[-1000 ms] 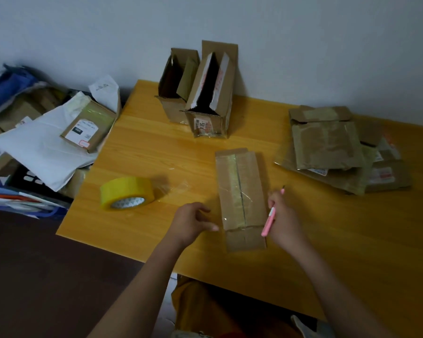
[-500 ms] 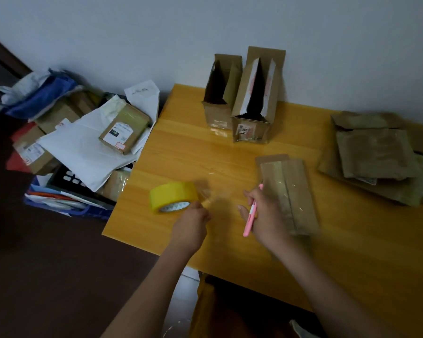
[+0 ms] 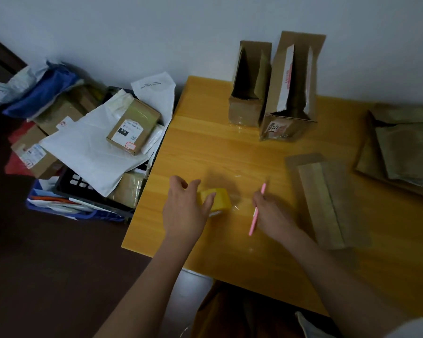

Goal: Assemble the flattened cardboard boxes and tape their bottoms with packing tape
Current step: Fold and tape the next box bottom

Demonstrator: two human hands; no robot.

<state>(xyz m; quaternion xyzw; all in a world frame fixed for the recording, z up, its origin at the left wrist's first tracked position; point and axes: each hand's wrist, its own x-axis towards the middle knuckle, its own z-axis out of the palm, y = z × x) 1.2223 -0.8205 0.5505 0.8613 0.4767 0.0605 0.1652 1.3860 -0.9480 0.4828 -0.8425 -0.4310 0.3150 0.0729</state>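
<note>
A yellow roll of packing tape (image 3: 220, 198) lies on the wooden table (image 3: 230, 147) near its left front corner. My left hand (image 3: 185, 211) reaches over the roll, its fingers spread and touching the roll's left side. My right hand (image 3: 270, 213) holds a pink cutter (image 3: 255, 211) just right of the roll. A clear strip of tape runs from the roll toward that hand. A taped cardboard box (image 3: 327, 201) lies on its side to the right. Two assembled boxes (image 3: 274, 89) stand open at the wall. A stack of flattened boxes (image 3: 405, 145) rests at the far right.
Left of the table, a heap of parcels, white mailers (image 3: 93, 147) and bags fills a crate on the dark floor. A small labelled parcel (image 3: 133, 125) tops the heap. The table's front edge runs close to my body.
My left hand left the taped box and moved left onto the tape roll. My right hand with the cutter followed to the roll's right side. The view swung left.
</note>
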